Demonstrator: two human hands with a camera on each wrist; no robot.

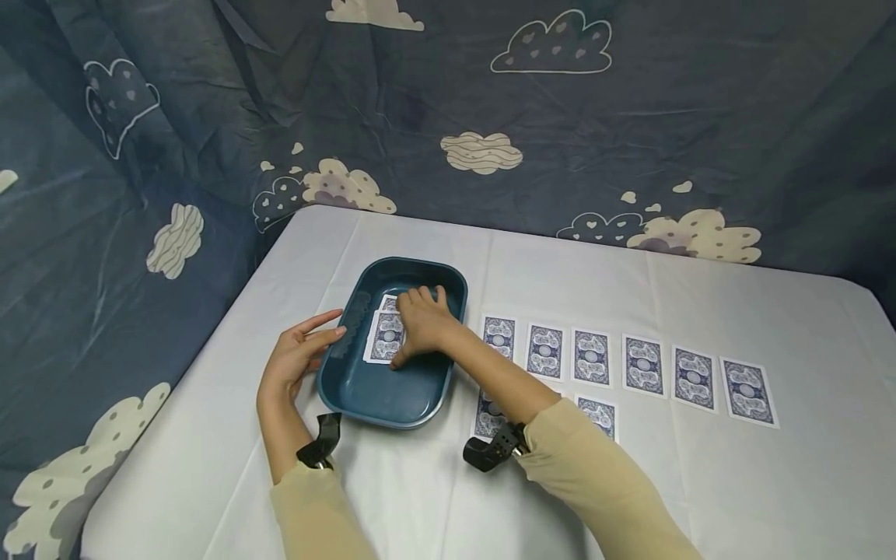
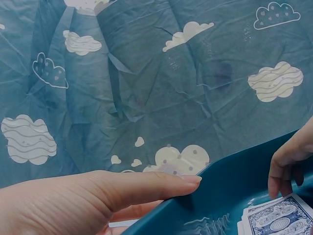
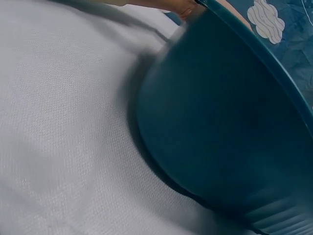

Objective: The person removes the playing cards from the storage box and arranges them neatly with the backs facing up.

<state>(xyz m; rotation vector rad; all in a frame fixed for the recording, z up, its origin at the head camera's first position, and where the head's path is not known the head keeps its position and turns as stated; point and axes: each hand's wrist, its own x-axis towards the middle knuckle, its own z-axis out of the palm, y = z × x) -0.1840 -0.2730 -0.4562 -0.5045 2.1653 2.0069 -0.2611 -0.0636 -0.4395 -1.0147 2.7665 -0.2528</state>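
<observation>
A deep blue-green plastic tub (image 1: 383, 406) stands on the white-covered table. Inside it lies a small loose pile of playing cards (image 1: 386, 339), blue patterned backs up. My right hand (image 1: 423, 325) reaches over the tub's right rim, curled fingers at the far end of the pile and thumb at its near corner, spanning the top card. The right palm hides part of the pile. At the tub's left side my left hand (image 1: 297, 354) touches the rim with thumb and fingers fairly straight. In the left wrist view, the left thumb (image 2: 168, 184) lies against the rim.
Right of the tub, several face-down cards (image 1: 591, 358) form a spaced row. A nearer row, with a card (image 1: 597, 416) at its right, is partly hidden by the right forearm. Dark cloud-patterned cloth (image 1: 434, 93) hangs behind the table (image 1: 735, 490).
</observation>
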